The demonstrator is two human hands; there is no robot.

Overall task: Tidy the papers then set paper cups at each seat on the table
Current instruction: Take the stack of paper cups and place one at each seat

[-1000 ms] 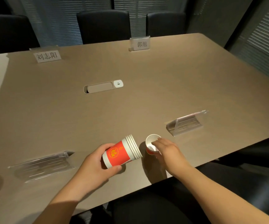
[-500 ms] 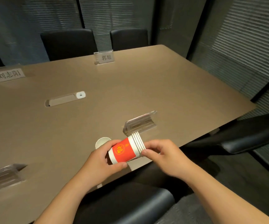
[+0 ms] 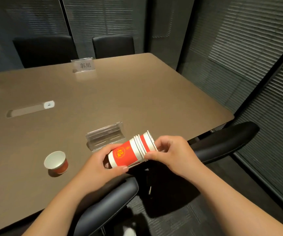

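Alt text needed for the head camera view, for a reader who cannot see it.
Two bare hands hold a sideways stack of red paper cups over the near edge of a brown meeting table; the left hand grips its base, the right hand pinches the rims. One cup stands upright on the table.

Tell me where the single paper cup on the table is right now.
In the head view, the single paper cup stands upright near the table's near edge, left of the left hand and the clear nameplate holder.

Stack of red/white paper cups (image 3: 131,151), lying sideways w/ rims to the right, centre-lower frame. Single red cup (image 3: 56,162) upright on table, lower left, white inside, apart from stack.
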